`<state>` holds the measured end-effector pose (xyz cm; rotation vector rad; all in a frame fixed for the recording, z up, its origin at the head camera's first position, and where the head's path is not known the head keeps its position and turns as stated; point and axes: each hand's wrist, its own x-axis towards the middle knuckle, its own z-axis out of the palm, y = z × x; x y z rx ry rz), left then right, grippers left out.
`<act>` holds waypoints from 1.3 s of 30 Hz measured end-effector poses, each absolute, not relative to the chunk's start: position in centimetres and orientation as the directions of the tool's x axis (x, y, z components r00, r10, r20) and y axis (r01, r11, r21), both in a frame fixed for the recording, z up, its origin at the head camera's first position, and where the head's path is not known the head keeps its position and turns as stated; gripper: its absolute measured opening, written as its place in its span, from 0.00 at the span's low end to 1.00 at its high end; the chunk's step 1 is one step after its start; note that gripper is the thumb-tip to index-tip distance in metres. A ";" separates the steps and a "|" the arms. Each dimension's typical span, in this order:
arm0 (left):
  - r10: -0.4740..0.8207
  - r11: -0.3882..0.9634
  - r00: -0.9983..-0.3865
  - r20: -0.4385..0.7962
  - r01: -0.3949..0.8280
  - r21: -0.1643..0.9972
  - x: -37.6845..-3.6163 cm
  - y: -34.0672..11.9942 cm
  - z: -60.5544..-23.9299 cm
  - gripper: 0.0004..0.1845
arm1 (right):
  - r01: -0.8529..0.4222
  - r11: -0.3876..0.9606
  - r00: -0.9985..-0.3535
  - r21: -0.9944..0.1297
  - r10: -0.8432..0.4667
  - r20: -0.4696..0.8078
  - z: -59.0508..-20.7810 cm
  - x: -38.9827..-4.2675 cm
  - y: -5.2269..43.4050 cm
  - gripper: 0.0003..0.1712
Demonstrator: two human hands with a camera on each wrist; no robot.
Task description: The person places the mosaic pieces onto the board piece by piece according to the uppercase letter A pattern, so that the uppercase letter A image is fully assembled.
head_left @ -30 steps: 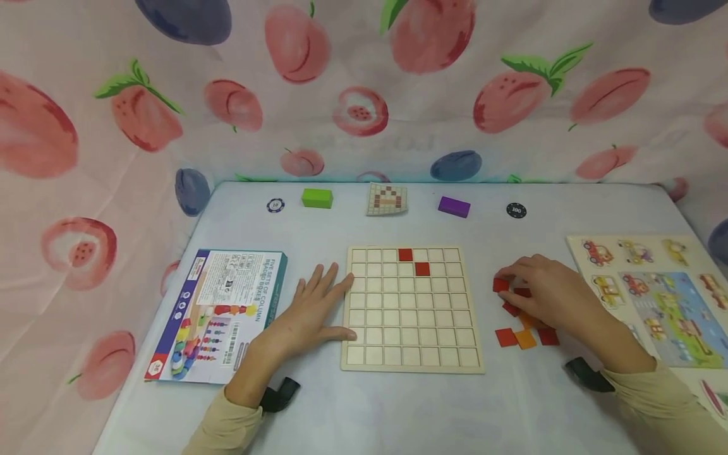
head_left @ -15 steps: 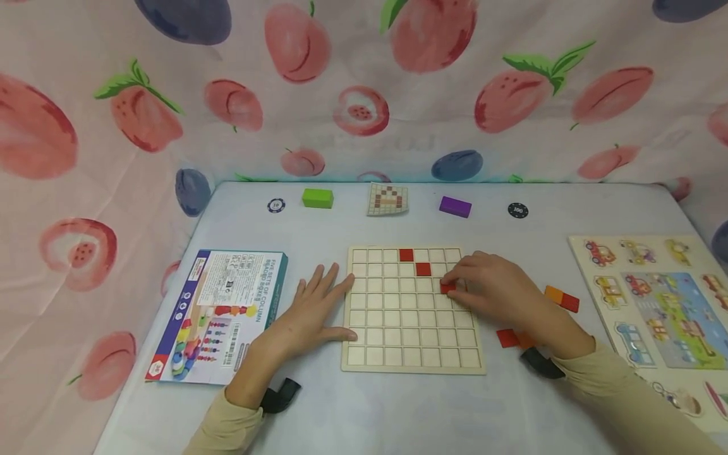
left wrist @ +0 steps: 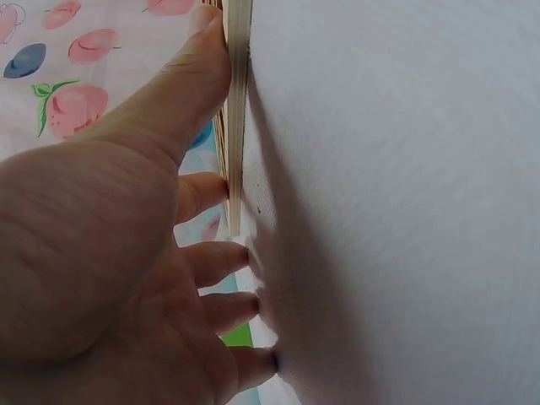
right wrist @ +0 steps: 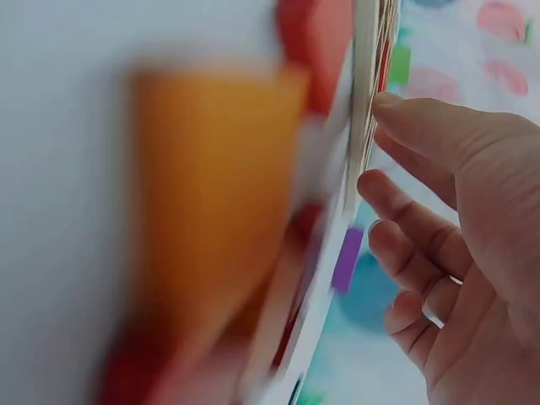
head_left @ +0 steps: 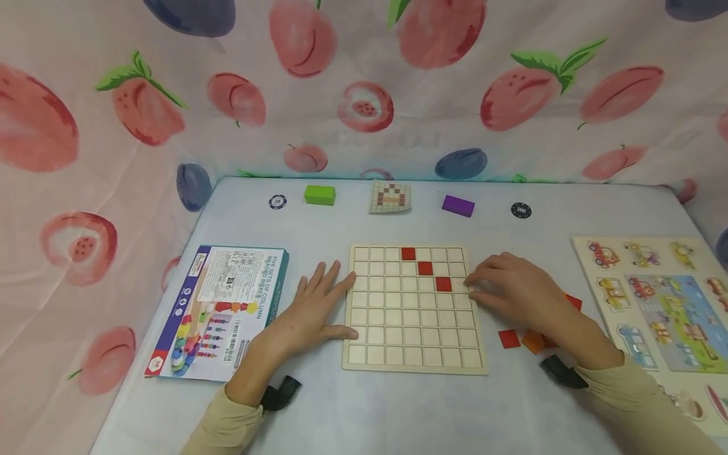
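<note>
A wooden grid board (head_left: 375, 300) lies on the white table with red square tiles in a diagonal near its far side, the lowest being a red tile (head_left: 443, 284). My left hand (head_left: 304, 316) is spread at the board's left edge; its thumb and index finger touch the edge, and the other fingertips rest on the table in the left wrist view. My right hand (head_left: 520, 294) is at the board's right edge, with no tile visible between thumb and fingers. Beneath its wrist lie loose tiles, among them a red tile (head_left: 509, 339) and an orange tile (head_left: 533, 342).
A bead-toy box (head_left: 222, 313) lies at the left, a vehicle picture puzzle (head_left: 671, 303) at the right. Along the back are a green block (head_left: 320, 195), a patterned grid card (head_left: 390, 198), a purple block (head_left: 458, 206) and two chips, one white-and-dark (head_left: 277, 201), one black (head_left: 521, 210).
My right hand has carried a red tile from the loose pile to the board, let it go in the third row, and drawn back to the right edge. The left hand has stayed in place.
</note>
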<state>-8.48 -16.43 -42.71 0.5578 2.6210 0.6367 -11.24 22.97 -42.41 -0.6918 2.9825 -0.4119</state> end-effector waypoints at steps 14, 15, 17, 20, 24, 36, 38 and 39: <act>0.454 0.821 -0.847 -0.275 0.278 0.499 -8.5 -16.3 -42.6 0.57 | -0.267 0.933 -0.959 -0.240 -0.283 -0.032 -42.4 -9.1 29.5 0.16; 0.453 0.821 -0.847 -0.277 0.276 0.500 -8.4 -16.4 -42.6 0.57 | -0.258 0.937 -0.961 -0.236 -0.275 -0.041 -42.4 -9.1 29.6 0.16; 0.455 0.818 -0.848 -0.271 0.278 0.503 -8.4 -16.4 -42.6 0.56 | -0.243 0.942 -0.963 -0.233 -0.262 -0.055 -42.4 -9.2 29.7 0.17; 0.455 0.819 -0.848 -0.271 0.280 0.501 -8.4 -16.4 -42.6 0.56 | -0.243 0.939 -0.962 -0.243 -0.266 -0.067 -42.3 -9.2 29.8 0.17; 0.456 0.819 -0.846 -0.274 0.280 0.500 -8.5 -16.3 -42.6 0.57 | -0.273 0.930 -0.956 -0.247 -0.292 -0.042 -42.1 -9.3 29.7 0.17; 0.460 0.816 -0.847 -0.264 0.287 0.502 -8.5 -16.3 -42.4 0.56 | -0.329 0.902 -0.941 -0.280 -0.337 0.021 -41.9 -9.4 27.1 0.17; 0.460 0.815 -0.847 -0.264 0.286 0.503 -8.5 -16.3 -42.4 0.56 | -0.387 0.868 -0.918 -0.311 -0.393 0.045 -41.9 -9.4 25.8 0.16; 0.461 0.814 -0.848 -0.262 0.288 0.504 -8.5 -16.4 -42.5 0.56 | -0.414 0.852 -0.906 -0.319 -0.419 0.057 -42.0 -9.5 25.0 0.16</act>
